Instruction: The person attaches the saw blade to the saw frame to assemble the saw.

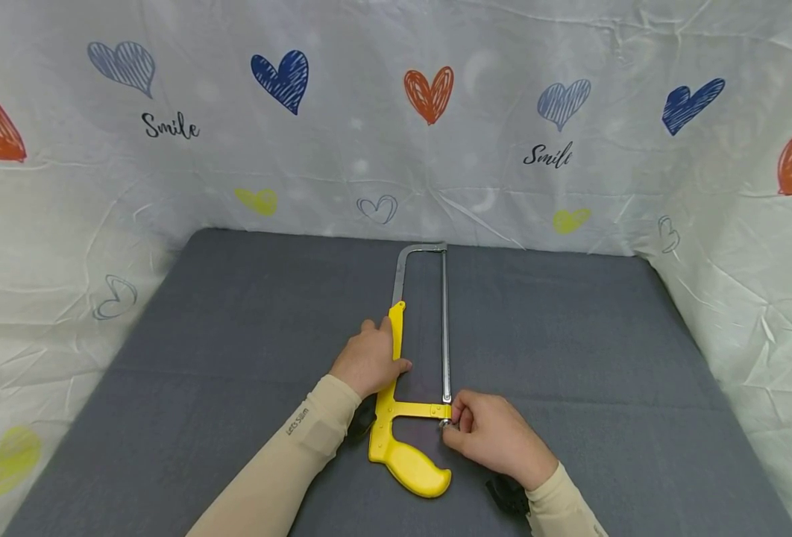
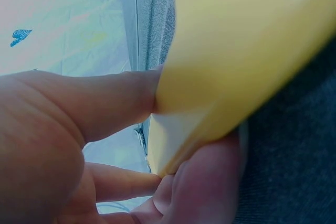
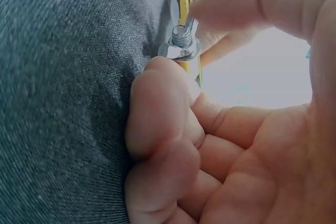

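Observation:
A hacksaw [image 1: 409,468] lies on the grey cloth, its yellow handle toward me and its metal bow [image 1: 399,276] pointing away. My left hand [image 1: 368,359] grips the yellow part of the frame [image 2: 215,61], thumb on one side and fingers on the other. Along the right side runs the narrow metal blade [image 1: 445,328]. At its near end, my right hand [image 1: 493,431] pinches a wing nut [image 3: 178,52] between thumb and fingers. The threaded end of a bolt [image 3: 181,35] sticks out through the nut. The other right fingers are curled in, close to the cloth.
Dark grey cloth [image 1: 570,350] covers the table. White sheeting [image 1: 369,149] printed with hearts and "Smile" stands behind it and on both sides. Beige sleeves [image 1: 282,455] cover both forearms, and a black wrist device [image 1: 507,495] shows under the right wrist.

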`<state>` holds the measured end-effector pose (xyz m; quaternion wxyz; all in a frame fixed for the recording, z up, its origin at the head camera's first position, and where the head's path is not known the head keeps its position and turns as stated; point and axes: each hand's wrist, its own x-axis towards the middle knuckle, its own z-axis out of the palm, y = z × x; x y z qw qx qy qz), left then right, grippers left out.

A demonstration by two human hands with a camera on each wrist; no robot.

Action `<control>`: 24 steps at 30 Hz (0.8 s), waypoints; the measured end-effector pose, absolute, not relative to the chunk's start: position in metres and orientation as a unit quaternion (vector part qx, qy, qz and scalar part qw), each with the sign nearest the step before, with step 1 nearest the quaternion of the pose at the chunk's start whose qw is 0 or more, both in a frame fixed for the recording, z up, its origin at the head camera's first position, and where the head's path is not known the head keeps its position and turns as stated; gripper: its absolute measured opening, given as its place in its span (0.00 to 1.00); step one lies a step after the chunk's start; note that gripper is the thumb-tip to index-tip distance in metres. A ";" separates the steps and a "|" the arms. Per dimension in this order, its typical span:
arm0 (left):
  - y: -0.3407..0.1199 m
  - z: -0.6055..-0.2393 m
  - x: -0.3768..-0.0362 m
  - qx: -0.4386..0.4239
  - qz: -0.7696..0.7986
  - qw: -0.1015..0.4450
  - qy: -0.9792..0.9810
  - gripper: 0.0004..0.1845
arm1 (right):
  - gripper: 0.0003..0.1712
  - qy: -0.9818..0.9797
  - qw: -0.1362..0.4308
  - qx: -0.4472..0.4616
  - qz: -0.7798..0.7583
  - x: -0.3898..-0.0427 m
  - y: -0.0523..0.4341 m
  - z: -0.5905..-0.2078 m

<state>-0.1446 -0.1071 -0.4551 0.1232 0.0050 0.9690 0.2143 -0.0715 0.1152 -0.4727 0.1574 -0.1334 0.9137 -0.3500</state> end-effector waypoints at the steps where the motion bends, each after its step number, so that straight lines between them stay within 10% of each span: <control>1: -0.107 -0.455 -0.145 0.005 0.214 0.122 0.969 0.50 | 0.11 0.914 0.160 -0.122 -0.352 -0.072 0.115 -0.473; 24: -0.106 -0.456 -0.146 0.006 0.210 0.122 0.970 0.50 | 0.18 0.921 0.140 -0.116 -0.344 -0.073 0.113 -0.475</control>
